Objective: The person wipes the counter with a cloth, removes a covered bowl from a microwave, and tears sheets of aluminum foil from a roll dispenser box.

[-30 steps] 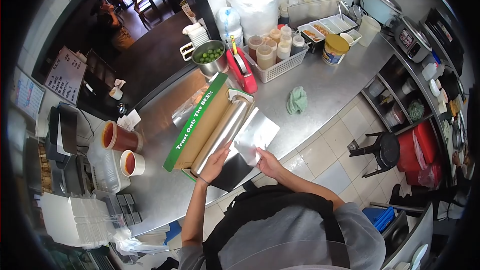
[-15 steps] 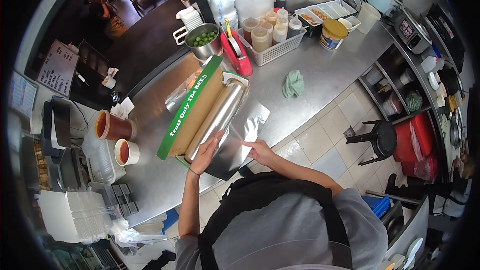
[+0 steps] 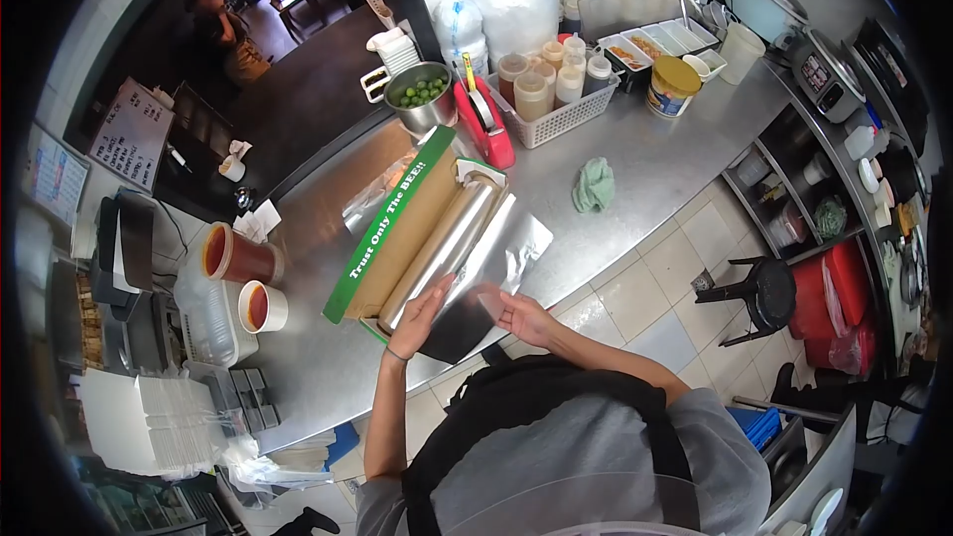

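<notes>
An open green-edged cardboard box [image 3: 389,228] holds a foil roll [image 3: 447,243] on the steel counter. From the roll a loose foil sheet [image 3: 511,243] extends to the right, over a dark surface. My left hand [image 3: 422,316] rests on the roll's lower end and the foil beside it; whether its fingers grip anything is unclear. My right hand [image 3: 524,318] is at the sheet's lower right, fingers bent towards its edge, and a blurred patch beside the fingertips hides whether they pinch the foil.
Behind the box stand a bowl of green fruits [image 3: 421,97], a red tape dispenser [image 3: 484,124] and a basket of bottles [image 3: 566,119]. A green cloth [image 3: 594,186] lies right of the foil. Sauce tubs [image 3: 260,307] stand left. A person [image 3: 233,40] is beyond the counter.
The view has shifted, moving the counter items slightly in frame. The sheet's lower part has changed shape, and my right hand's fingers have shifted slightly at its edge.
</notes>
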